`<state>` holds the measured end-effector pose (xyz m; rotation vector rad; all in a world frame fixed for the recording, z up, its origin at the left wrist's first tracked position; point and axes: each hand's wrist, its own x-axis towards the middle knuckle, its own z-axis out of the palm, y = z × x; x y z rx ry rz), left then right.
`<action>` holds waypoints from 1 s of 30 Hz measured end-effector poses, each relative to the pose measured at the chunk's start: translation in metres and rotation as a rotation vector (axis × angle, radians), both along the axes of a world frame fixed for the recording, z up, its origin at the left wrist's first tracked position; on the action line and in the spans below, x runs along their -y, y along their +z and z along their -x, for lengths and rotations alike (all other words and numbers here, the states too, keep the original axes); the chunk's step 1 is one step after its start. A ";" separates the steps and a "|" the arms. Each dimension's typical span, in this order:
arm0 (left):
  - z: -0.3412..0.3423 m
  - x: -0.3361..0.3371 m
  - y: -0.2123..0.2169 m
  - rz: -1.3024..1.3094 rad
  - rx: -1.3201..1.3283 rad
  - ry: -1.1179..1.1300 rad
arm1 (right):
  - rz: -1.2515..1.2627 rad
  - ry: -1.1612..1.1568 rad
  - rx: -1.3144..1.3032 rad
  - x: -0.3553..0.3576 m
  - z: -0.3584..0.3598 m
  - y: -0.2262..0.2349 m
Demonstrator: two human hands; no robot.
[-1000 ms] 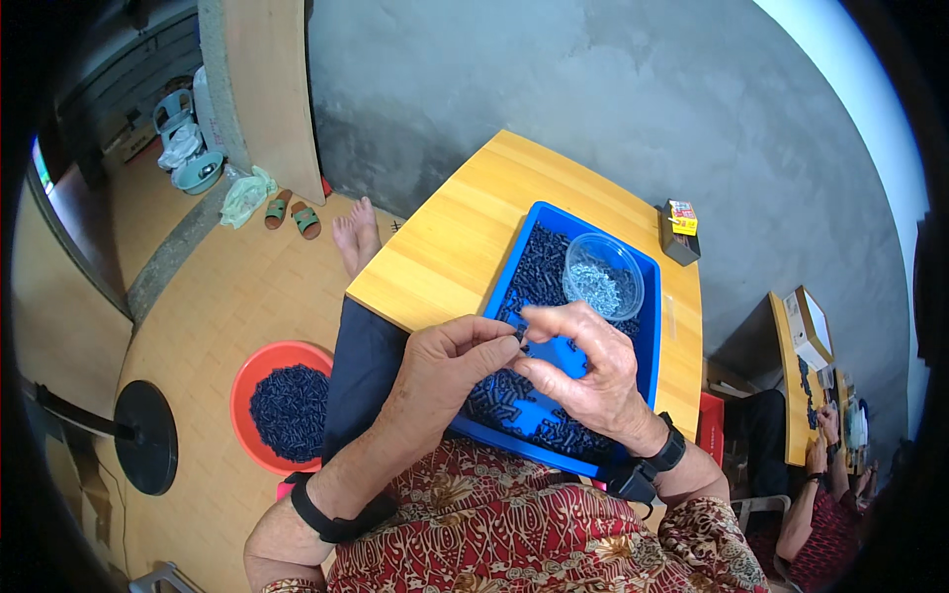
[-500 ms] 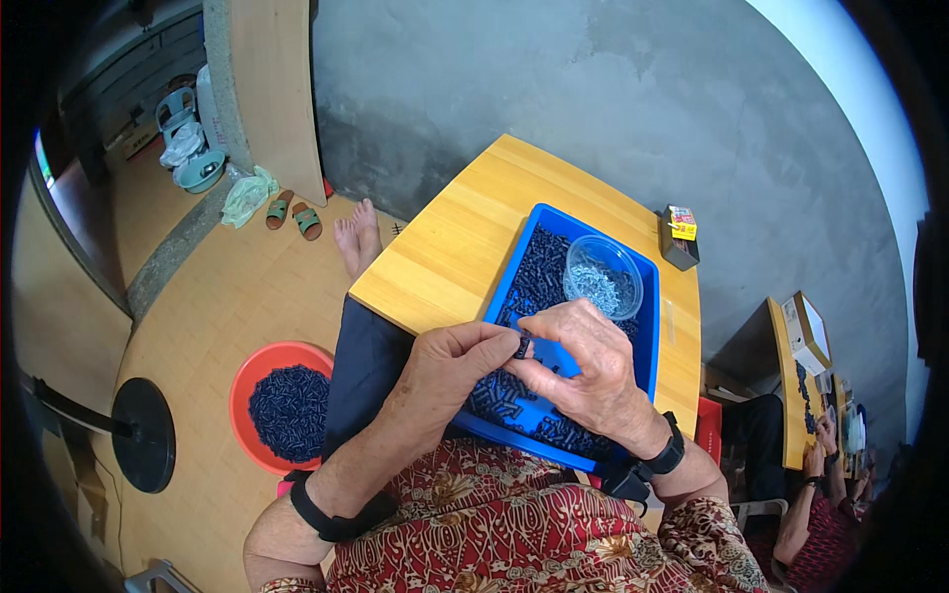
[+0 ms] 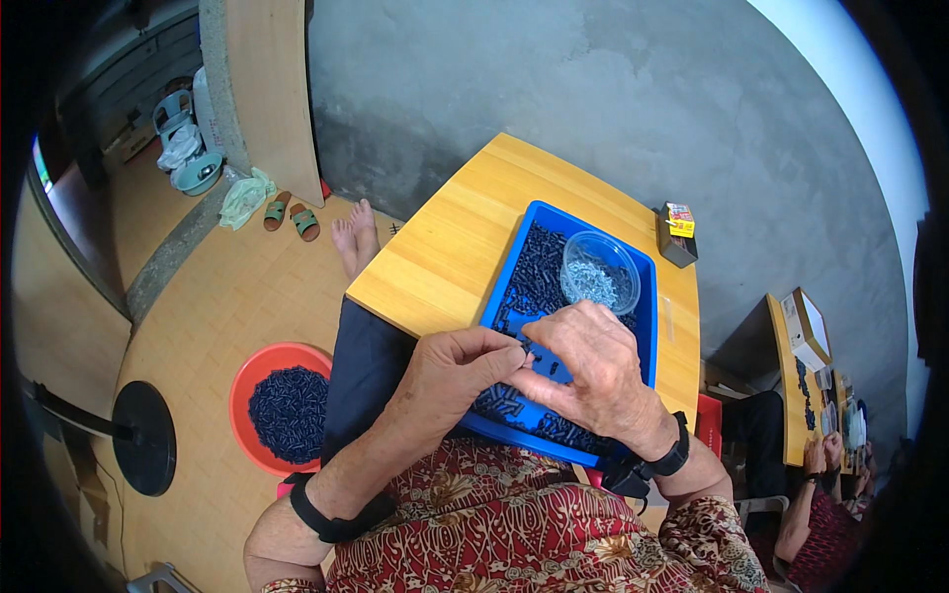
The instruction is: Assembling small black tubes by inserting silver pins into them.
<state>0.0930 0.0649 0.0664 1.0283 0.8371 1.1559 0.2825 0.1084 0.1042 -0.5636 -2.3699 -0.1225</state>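
While the left hand [image 3: 450, 371] is pinching a small dark piece [image 3: 526, 349] between thumb and forefinger, the right hand [image 3: 598, 371] is arching opposite, its fingertips near that piece; whether they are gripping anything, one cannot tell. The held piece is sitting above the near part of a blue tray [image 3: 653, 321].

Contents of tray: many short dark pieces [image 3: 539, 267], lying loose; one round clear tub [image 3: 608, 247], resting among them toward the far right and holding small silvery pieces [image 3: 590, 285].

Support: one yellow wooden table [image 3: 445, 247], also bearing, at its far right edge, a dark box [image 3: 677, 250] with a yellow packet [image 3: 679, 219] on top.

Floor, left: one orange-red basin [image 3: 240, 410], holding a heap of similar dark pieces [image 3: 289, 415].
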 end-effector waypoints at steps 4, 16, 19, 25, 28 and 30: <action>-0.002 0.001 -0.003 -0.002 -0.006 0.001 | 0.010 -0.016 0.056 0.001 -0.004 0.006; -0.004 -0.001 -0.004 -0.021 0.021 0.002 | 0.101 -0.085 0.192 0.021 -0.028 0.018; -0.004 0.000 0.001 0.004 0.001 -0.007 | 0.099 -0.080 0.252 0.015 -0.027 0.028; -0.005 0.004 0.002 0.017 0.002 0.000 | -0.049 0.031 0.283 -0.004 -0.008 0.026; -0.007 0.001 -0.002 -0.011 0.027 0.031 | -0.075 0.024 0.351 -0.008 -0.007 0.028; -0.008 0.003 -0.005 -0.008 0.050 0.040 | -0.104 0.023 0.341 -0.009 -0.007 0.028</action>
